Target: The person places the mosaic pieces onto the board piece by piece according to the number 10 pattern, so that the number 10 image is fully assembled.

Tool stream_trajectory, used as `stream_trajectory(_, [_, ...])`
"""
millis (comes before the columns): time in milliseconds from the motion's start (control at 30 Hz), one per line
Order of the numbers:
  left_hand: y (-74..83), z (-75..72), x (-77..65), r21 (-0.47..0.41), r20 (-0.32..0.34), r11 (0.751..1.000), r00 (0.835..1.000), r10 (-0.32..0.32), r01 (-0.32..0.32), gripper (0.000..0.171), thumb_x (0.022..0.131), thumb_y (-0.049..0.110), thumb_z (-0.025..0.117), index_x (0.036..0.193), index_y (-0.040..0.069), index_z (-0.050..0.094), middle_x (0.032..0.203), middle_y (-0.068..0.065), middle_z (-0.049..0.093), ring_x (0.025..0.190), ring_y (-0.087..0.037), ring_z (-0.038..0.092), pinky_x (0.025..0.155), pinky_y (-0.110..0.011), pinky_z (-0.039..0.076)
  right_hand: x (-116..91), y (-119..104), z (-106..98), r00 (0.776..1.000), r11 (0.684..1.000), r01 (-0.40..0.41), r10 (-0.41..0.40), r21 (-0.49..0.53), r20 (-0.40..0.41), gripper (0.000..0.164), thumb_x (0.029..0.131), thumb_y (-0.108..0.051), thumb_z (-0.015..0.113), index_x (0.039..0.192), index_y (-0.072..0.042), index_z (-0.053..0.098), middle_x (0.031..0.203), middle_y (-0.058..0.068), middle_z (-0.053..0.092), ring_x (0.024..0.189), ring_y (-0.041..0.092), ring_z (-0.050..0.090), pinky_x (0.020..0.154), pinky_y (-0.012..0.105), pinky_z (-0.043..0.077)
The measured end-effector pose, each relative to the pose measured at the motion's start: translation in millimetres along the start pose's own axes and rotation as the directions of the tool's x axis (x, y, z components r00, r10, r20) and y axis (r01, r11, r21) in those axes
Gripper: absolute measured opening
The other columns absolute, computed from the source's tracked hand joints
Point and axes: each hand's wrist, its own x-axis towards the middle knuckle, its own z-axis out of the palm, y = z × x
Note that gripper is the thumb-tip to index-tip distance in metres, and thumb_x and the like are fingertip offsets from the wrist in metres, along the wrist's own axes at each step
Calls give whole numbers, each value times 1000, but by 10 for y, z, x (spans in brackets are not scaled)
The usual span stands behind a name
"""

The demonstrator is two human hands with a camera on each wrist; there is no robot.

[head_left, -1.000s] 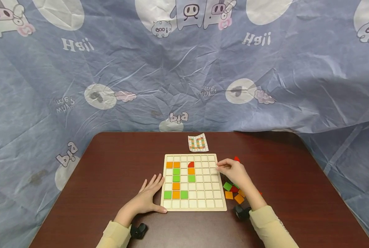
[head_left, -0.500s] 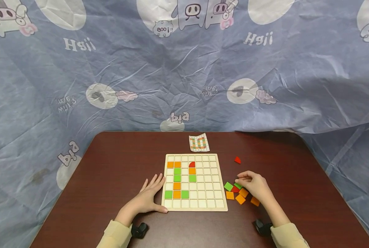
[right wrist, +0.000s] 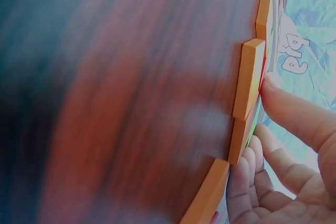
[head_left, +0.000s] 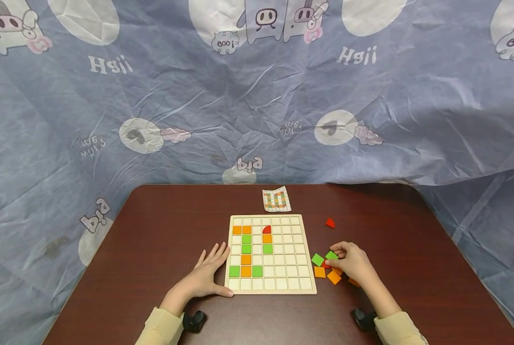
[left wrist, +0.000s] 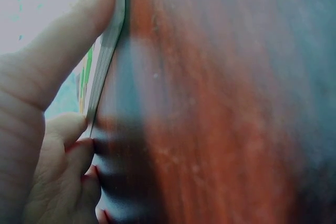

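Note:
The wooden grid board (head_left: 288,271) holds several orange and green square tiles and a red quarter-round piece (head_left: 267,230). My left hand (head_left: 205,275) lies spread at the board's left side, thumb at the near corner, fingertips along the edge. In the left wrist view the thumb (left wrist: 79,35) overlaps the board's edge. To the right of the board, my right hand (head_left: 353,263) pinches a green square tile (head_left: 332,255) at the small pile, thumb on the near side and index finger on the far side. The right wrist view shows orange tiles (right wrist: 249,80) close by the thumb.
Another green tile (head_left: 318,259) and orange tiles (head_left: 320,272) lie beside the board's right edge. Farther back is a loose red piece (head_left: 330,223). A printed pattern card (head_left: 276,199) lies behind the board. A patterned cloth (head_left: 257,96) hangs behind the table.
My right hand has moved from the board's right edge back to the tile pile, and its thumb and index finger now bracket a green tile. The left hand stays put.

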Motion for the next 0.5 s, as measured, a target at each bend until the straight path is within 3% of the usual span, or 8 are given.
stream_trajectory(500, [12, 2, -2, 35, -8, 999, 1000, -3, 4, 119, 68, 46, 88, 158, 8, 20, 165, -15, 13, 154, -36, 5, 120, -62, 0, 0, -40, 8, 997, 998, -70, 70, 1, -15, 33, 79, -13, 82, 104, 2, 66, 94, 14, 65, 83, 22, 59, 71, 37, 52])
